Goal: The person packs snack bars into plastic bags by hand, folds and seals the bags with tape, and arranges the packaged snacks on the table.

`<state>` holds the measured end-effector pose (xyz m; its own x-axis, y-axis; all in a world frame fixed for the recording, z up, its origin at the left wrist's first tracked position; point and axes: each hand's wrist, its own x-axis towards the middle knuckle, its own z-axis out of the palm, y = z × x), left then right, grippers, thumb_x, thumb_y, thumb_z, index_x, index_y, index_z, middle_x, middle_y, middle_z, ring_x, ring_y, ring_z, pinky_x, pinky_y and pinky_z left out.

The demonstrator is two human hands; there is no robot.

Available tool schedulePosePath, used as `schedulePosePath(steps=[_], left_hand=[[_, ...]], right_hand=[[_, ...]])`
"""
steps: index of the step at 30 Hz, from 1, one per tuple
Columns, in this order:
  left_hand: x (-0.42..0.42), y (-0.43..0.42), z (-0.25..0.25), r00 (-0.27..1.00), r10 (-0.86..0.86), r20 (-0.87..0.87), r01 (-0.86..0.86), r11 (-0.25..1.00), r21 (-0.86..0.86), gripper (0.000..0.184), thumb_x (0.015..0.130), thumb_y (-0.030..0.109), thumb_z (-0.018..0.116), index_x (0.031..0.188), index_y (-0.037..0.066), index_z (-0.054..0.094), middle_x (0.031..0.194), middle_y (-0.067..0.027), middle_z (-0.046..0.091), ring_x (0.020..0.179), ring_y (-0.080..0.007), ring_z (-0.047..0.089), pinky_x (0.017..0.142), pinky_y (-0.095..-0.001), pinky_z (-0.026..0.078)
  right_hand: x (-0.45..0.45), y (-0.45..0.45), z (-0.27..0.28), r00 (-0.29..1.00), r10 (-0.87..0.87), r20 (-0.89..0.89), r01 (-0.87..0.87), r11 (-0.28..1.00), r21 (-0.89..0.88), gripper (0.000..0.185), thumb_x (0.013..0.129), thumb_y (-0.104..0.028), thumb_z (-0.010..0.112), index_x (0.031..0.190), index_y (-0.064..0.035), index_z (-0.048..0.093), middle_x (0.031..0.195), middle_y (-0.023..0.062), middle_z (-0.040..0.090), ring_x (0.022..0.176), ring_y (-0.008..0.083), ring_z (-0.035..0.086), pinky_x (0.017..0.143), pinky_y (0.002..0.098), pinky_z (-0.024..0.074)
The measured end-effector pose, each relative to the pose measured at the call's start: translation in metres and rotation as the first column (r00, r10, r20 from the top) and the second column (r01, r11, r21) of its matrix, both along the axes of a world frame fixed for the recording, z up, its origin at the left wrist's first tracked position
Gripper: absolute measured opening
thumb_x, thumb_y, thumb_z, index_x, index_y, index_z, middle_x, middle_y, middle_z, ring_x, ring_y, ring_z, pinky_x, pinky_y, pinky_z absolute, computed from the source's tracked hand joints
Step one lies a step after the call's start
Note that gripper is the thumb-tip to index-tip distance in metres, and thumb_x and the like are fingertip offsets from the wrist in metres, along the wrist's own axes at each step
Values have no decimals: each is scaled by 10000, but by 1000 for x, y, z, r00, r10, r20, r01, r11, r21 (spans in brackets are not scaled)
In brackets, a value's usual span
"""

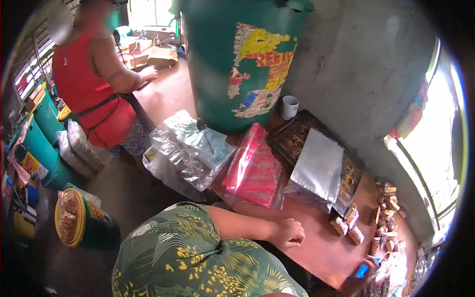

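Observation:
My left hand (288, 233) rests at the near edge of the brown table (316, 252), its fingers curled in and nothing showing in them. At the lower right, my right hand (368, 263) is partly in shadow, its fingers closed around a small blue object (362, 271) whose kind I cannot make out. Beyond it lie three small wrapped blocks (352, 226) and a heap of similar blocks (388, 218). A stack of clear plastic sheets (319, 161) lies on a dark, stained tray (292, 136). Red plastic packaging (255, 171) sits left of it.
A large green drum (213, 64) stands on the table, with a white cup (290, 106) beside it. Plastic bags (198, 143) and a spoon (201, 124) lie at left. A person in red (94, 89) works farther back. A yellow-lidded bucket (96, 227) stands on the floor.

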<state>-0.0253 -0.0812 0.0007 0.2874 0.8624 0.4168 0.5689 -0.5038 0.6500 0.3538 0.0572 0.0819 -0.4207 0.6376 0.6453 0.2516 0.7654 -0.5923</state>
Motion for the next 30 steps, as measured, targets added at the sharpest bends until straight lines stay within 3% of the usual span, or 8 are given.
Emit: schedulePosePath(steps=[1, 4, 10, 12, 16, 20, 25, 30], left_hand=[[-1, 0, -1, 1000, 4, -13, -4, 1000, -5, 163, 895, 285, 675, 908, 123, 686, 948, -87, 663, 971, -326, 614, 850, -488, 479], [1, 3, -2, 999, -2, -54, 1, 1000, -31, 165, 894, 293, 672, 905, 130, 689, 945, -83, 664, 977, -323, 612, 842, -489, 477], [-5, 0, 2, 992, -49, 112, 53, 998, -28, 140, 905, 257, 683, 901, 117, 681, 950, -87, 679, 923, -339, 630, 806, -485, 490], [-14, 5, 6, 962, -80, 262, 24, 977, 212, 82, 894, 163, 723, 937, 107, 681, 952, -78, 685, 943, -323, 652, 856, -436, 519], [-82, -31, 123, 907, 188, 377, -344, 848, 403, 140, 895, 156, 765, 987, 104, 673, 1022, -69, 681, 1000, -279, 653, 896, -448, 527], [-152, -102, 221, 786, 438, 437, -618, 528, 583, 157, 895, 159, 765, 1004, 102, 667, 1045, -73, 667, 1019, -282, 641, 909, -451, 516], [-171, -174, 308, 691, 563, 453, -639, 183, 747, 179, 894, 164, 765, 1024, 100, 660, 1074, -78, 650, 1044, -286, 625, 925, -455, 502], [-164, -229, 340, 594, 648, 478, -650, 37, 759, 201, 894, 168, 765, 1044, 98, 653, 1103, -84, 633, 1069, -289, 609, 941, -458, 488]], right_hand=[[-48, -26, -8, 977, -145, 156, 118, 978, 170, 96, 908, -29, 644, 1000, -10, 628, 1152, 166, 625, 1132, 322, 602, 1012, 432, 455], [-132, -58, -22, 966, 91, 243, -75, 994, -75, 88, 859, -38, 706, 925, -7, 657, 1052, 176, 661, 1038, 340, 638, 952, 421, 492], [-170, -47, -55, 975, 84, 207, -58, 990, -128, 55, 882, -66, 690, 882, -31, 648, 955, 173, 658, 927, 366, 649, 826, 438, 535], [-168, -46, -60, 986, 33, 164, -2, 983, -182, 68, 885, -50, 678, 867, -19, 621, 910, 172, 642, 861, 357, 637, 782, 431, 530], [-168, -44, -57, 981, 45, 191, -5, 979, -205, 63, 898, -37, 657, 865, -15, 607, 884, 161, 630, 823, 339, 620, 761, 414, 522], [-165, -39, -60, 977, 88, 196, -39, 970, -242, 25, 908, 22, 622, 926, 6, 616, 917, 124, 617, 830, 232, 606, 765, 337, 505], [-169, -25, -68, 993, 102, 53, -74, 919, -387, 41, 924, 22, 623, 956, -4, 618, 904, 86, 608, 801, 180, 591, 728, 301, 491], [-164, -25, -69, 990, 94, 103, -42, 907, -420, 71, 948, 35, 602, 992, -11, 634, 882, 46, 602, 790, 118, 561, 718, 262, 470]])
